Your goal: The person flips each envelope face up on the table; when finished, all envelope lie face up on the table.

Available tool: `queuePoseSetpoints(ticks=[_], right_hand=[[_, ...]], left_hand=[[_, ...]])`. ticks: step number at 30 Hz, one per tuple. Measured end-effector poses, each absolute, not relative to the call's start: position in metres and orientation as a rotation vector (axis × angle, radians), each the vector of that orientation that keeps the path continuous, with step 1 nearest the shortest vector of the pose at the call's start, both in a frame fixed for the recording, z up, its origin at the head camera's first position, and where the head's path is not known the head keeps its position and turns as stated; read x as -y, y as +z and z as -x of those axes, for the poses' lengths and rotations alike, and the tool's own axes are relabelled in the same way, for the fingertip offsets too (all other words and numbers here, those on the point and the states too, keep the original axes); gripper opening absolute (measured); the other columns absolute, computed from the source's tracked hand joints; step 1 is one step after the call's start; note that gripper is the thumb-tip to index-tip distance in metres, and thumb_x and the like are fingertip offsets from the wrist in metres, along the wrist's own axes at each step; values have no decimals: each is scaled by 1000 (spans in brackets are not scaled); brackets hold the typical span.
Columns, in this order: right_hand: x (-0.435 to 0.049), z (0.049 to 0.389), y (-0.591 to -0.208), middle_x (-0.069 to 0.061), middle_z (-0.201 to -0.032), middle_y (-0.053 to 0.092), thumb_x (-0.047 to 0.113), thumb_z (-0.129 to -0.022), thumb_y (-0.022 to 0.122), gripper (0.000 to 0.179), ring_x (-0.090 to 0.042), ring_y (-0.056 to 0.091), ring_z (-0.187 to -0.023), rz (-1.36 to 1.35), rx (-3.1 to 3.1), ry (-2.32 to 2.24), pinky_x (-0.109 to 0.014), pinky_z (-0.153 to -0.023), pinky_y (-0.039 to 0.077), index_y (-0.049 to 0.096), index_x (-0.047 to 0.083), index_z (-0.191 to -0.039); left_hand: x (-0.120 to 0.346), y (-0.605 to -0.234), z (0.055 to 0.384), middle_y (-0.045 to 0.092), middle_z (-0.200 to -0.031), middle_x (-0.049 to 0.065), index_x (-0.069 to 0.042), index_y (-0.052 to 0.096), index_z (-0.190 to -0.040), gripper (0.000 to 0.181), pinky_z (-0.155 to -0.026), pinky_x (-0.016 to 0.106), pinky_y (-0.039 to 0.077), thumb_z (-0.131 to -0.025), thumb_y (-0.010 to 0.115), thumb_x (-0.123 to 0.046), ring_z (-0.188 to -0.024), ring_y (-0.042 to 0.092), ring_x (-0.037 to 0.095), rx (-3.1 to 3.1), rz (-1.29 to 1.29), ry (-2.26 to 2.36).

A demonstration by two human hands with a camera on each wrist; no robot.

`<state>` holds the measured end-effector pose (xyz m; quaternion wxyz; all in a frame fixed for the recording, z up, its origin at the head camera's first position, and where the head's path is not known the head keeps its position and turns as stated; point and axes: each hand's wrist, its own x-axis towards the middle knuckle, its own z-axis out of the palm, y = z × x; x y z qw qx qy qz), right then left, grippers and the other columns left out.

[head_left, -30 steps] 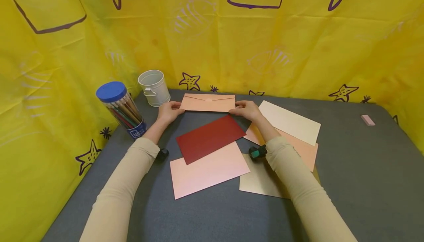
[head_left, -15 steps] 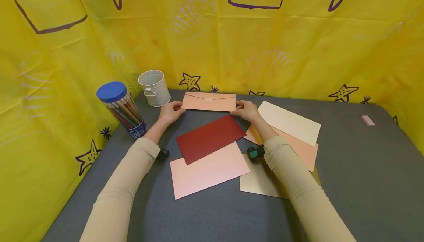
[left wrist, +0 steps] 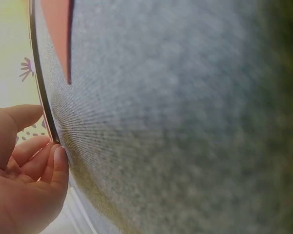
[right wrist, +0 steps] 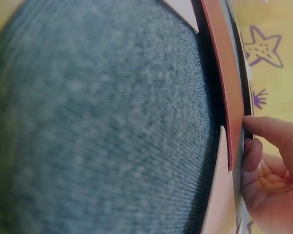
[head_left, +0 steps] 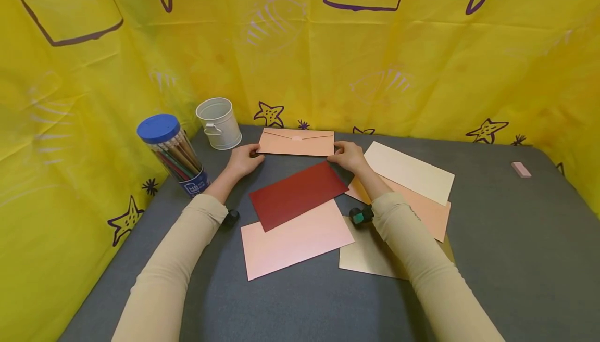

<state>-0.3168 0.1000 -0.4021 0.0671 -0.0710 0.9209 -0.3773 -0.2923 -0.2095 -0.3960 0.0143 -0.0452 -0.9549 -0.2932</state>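
The left hand (head_left: 244, 161) pinches one end of a peach envelope (head_left: 296, 142) and the right hand (head_left: 349, 156) pinches the other, so it lies between them; a red envelope (head_left: 298, 196) sits nearer the person than both hands, a white bucket (head_left: 220, 126) just beyond the left hand, a pencil tub (head_left: 175, 152) to its left, a cream envelope (head_left: 410, 173) just right of the right hand

One left arm (head_left: 166, 271), beige-sleeved, reaching away from me, slanting inward to the grip; left wrist (head_left: 224, 182), bare, just behind it; left hand (head_left: 245, 161) at the grip's left end, thumb and fingers pinching. One right arm (head_left: 428, 258), matching sleeve, mirrored slant; right wrist (head_left: 373, 179), bare; right hand (head_left: 349, 156) at the grip's right end, likewise pinching. Hands roughly level, apart, facing.
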Motion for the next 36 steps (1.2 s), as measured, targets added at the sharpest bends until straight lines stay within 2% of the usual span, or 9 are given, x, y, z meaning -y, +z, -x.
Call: queuePoseSetpoints(ticks=[3, 8, 10, 13, 17, 23, 27, 32, 36], right_hand=[[-100, 316, -402, -15, -102, 63, 22, -91, 68, 58, -25, 54, -86, 213, -2777, -1128, -31, -72, 43, 49, 2, -142], [-101, 315, -402, -16, -103, 63, 20, -91, 67, 57, -26, 56, -87, 234, -2776, -1112, -33, -74, 45, 48, 0, -141], [-102, 314, -401, -16, -104, 64, 20, -91, 67, 57, -28, 57, -90, 244, -2773, -1105, -35, -77, 46, 48, -1, -141], [-104, 312, -398, -17, -107, 63, 22, -92, 66, 58, -30, 57, -95, 268, -2769, -1090, -39, -84, 48, 46, -2, -142], [-112, 308, -395, -19, -113, 61, 24, -93, 65, 60, -31, 55, -102, 328, -2759, -1079, -42, -89, 46, 45, -3, -142], [-129, 296, -392, -20, -127, 56, 24, -94, 63, 55, -35, 52, -118, 460, -2728, -1059, -46, -97, 44, 47, -1, -140], [-138, 287, -390, -21, -131, 54, 25, -94, 64, 54, -37, 53, -117, 589, -2711, -1033, -48, -94, 46, 49, -1, -139], [-147, 278, -390, -21, -137, 48, 25, -92, 68, 59, -35, 48, -119, 814, -2634, -1003, -49, -96, 44, 48, -1, -140], [-150, 270, -391, -19, -146, 41, 30, -90, 71, 66, -34, 40, -130, 959, -2544, -929, -50, -103, 38, 45, 0, -143]], left_hand=[[209, -395, 292, 58, -127, 26, 8, 54, -132, 47, -103, 47, 38, -92, 60, -15, -118, 52, 37, 2991, 191, -867], [209, -397, 293, 58, -106, 22, 7, 59, -111, 29, -91, 45, 39, -94, 60, -17, -99, 51, 34, 3022, 260, -796], [209, -397, 292, 57, -104, 23, 8, 57, -107, 29, -90, 46, 38, -94, 59, -18, -97, 49, 34, 3033, 278, -773], [208, -395, 289, 56, -123, 27, 10, 55, -123, 41, -105, 47, 34, -95, 58, -20, -116, 49, 39, 3062, 297, -753], [209, -392, 281, 41, -143, 32, 14, 39, -140, 60, -114, 50, 22, -97, 56, -23, -136, 33, 44, 3107, 323, -786], [209, -391, 259, 36, -147, 31, 12, 34, -144, 66, -114, 53, 21, -97, 56, -28, -138, 31, 44, 3135, 421, -820], [206, -389, 237, 33, -149, 30, 10, 32, -146, 70, -113, 55, 23, -96, 57, -32, -139, 29, 44, 3152, 493, -831], [200, -385, 209, 28, -153, 27, 6, 27, -150, 80, -111, 58, 24, -94, 59, -40, -141, 25, 43, 3194, 554, -879], [196, -383, 189, 19, -157, 24, 2, 19, -153, 93, -109, 62, 24, -90, 60, -51, -143, 19, 43, 3254, 574, -896]])
